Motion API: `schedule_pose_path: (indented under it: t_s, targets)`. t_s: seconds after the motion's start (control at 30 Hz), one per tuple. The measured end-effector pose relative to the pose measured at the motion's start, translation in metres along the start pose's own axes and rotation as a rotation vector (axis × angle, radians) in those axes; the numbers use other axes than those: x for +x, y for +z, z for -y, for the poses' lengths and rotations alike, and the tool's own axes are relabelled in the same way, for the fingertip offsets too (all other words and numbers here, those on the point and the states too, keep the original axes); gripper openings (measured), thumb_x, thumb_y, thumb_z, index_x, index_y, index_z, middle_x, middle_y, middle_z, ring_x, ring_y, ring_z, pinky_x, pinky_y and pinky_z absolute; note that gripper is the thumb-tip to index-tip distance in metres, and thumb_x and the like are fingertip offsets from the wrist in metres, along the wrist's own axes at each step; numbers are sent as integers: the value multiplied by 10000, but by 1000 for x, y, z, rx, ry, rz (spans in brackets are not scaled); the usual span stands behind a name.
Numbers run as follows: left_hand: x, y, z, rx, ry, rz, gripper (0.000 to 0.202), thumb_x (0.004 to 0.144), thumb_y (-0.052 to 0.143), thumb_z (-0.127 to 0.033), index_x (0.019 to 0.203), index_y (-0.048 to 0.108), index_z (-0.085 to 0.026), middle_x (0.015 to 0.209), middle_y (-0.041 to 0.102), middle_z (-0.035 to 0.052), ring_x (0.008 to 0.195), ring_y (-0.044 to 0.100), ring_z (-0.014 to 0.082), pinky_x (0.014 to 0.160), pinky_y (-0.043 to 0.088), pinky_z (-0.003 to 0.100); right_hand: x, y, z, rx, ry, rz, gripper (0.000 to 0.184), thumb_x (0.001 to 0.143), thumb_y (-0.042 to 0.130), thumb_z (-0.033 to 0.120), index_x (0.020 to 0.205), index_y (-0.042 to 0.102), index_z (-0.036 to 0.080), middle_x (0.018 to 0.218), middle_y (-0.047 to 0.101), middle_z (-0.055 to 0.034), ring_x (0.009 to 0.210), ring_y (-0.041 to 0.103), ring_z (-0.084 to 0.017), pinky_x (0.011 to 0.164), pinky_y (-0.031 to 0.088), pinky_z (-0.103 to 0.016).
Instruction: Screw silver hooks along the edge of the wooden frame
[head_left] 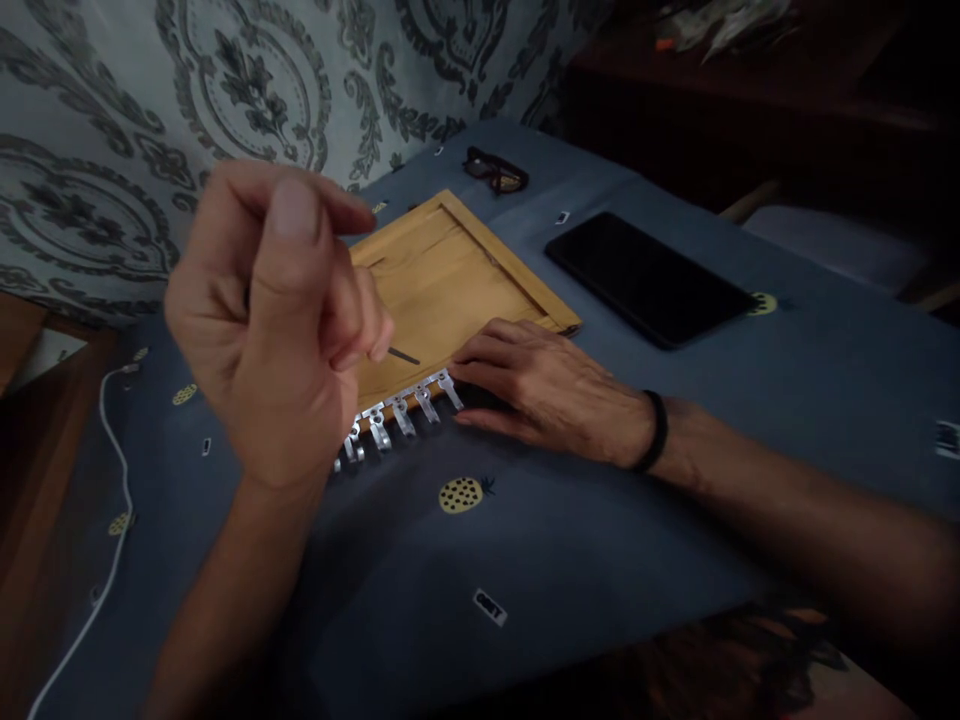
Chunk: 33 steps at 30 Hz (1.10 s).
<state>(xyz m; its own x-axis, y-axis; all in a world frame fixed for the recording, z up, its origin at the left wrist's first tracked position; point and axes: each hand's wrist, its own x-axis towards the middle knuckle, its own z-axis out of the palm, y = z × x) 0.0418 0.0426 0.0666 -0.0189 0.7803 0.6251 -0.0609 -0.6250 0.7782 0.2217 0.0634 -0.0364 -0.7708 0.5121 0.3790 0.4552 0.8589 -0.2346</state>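
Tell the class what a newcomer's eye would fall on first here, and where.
First, the left hand, raised large before the camera, fingers curled. Then the yellow wooden panel at the centre, with shiny metal clips along its near edge and the right hand at the row's right end. A flat black device lies to the panel's right.

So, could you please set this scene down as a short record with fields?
Left hand: raised, fingers curled, apparently around a thin dark rod
Right hand: at the wooden board's near edge, beside the metal tabs; exact grip hidden
Right wrist: black band
Beyond board: dark glasses
Right of board: black flat device, dark screen
Far left: white cable
Surface: blue patterned cloth
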Motion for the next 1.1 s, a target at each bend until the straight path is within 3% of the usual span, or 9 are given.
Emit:
schedule_pose_path:
  t_s: [0.17,0.37,0.6,0.83,1.1]
  targets:
    - [-6,0,4,52,-47,35,292,1044,579,-209,773,686,-226,477,375,-56,408,306,86,395,309,303,-1,-2,-2,41,-4,-3,470,1043,495,513,1141,726,115,1123,716,-151,1063,611,-309,907,512,-460]
    - [-6,-3,7,123,11,51,245,1020,630,-239,792,719,-236,523,439,-43,424,338,111,412,307,355,-1,-4,-2,93,-4,-31,566,1048,419,588,1160,721,122,1091,719,-156,1018,628,-283,886,527,-445]
    - [-8,-5,8,191,37,61,234,1030,617,-259,816,706,-224,563,464,-28,477,438,128,441,336,359,-1,-1,-3,62,-25,-45,557,1050,424,574,1191,710,117,1100,721,-162,1003,632,-284,879,529,-448]
    - [-16,2,11,235,-21,67,233,1020,624,-361,811,689,-284,535,450,-42,416,370,122,431,317,359,-2,1,-4,38,-23,-27,499,1042,464,552,1134,727,138,1143,713,-161,1043,618,-301,894,512,-466]
    - [-21,7,23,159,-50,77,232,1001,635,-447,825,682,-305,540,486,-34,433,425,153,447,340,365,0,-1,-1,52,6,24,426,1037,505,514,1099,715,149,1176,698,-144,1090,613,-310,934,514,-479]
